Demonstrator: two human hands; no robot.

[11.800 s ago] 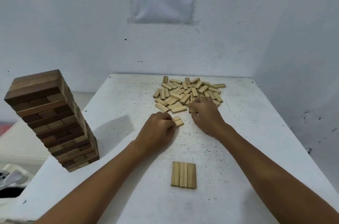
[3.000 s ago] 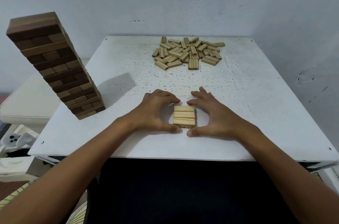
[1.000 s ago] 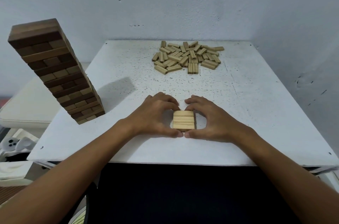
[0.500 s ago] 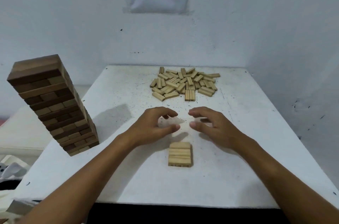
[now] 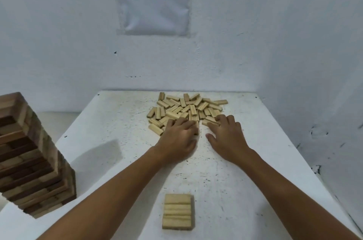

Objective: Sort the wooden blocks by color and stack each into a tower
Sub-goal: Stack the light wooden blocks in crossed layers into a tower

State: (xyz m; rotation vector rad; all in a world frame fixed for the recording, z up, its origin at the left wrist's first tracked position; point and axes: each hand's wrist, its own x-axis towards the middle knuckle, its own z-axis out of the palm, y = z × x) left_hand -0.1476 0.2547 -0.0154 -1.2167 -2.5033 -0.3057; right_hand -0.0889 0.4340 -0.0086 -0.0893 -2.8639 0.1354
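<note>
A: Where are the hands?
B: Both have left the small stack [image 5: 177,211], its top blocks lying left-to-right. Left hand [image 5: 179,137] and right hand [image 5: 225,137] now rest, fingers spread, on the loose pile [image 5: 186,109] across the tabletop [image 5: 110,131].

One tall tower of dark and light brown wooden blocks [image 5: 33,161]. One low stack of pale wooden blocks [image 5: 177,211], three visible on top. One loose heap of pale blocks [image 5: 184,110], uncountable. Two hands [image 5: 179,137].
</note>
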